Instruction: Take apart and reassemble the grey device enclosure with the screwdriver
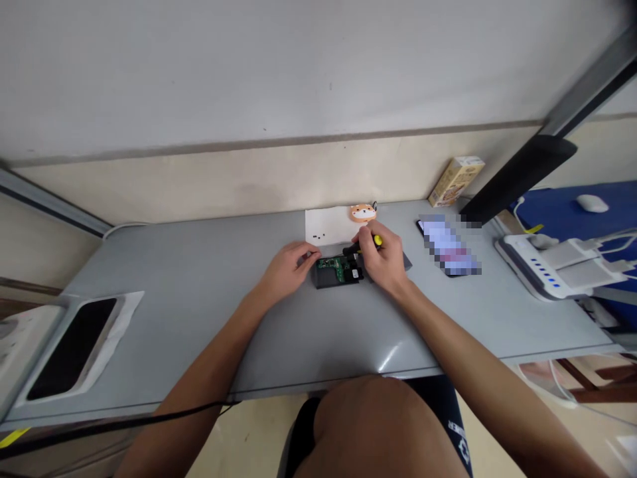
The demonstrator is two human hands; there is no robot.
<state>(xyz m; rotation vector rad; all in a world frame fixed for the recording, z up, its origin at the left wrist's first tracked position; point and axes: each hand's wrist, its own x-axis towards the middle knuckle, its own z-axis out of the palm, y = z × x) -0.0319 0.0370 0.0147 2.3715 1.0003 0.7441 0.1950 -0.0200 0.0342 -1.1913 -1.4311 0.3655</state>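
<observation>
The black-and-yellow tool is gripped, partly hidden, in the curled right hand. Whether anything is pinched in the narrowed left hand cannot be told; the circuit device is set between the table's front and back edges.

A glossy grey table runs along the wall. Near the middle of its rear edge lies a sheet of white paper; just in front of it sits an opened black electronic device, its green circuit board exposed. To the right are a lit smartphone, a beige printed carton standing at the back, and a white power strip — its row of lights blue. A second white sheet lies at the left end — a white cable behind.
</observation>
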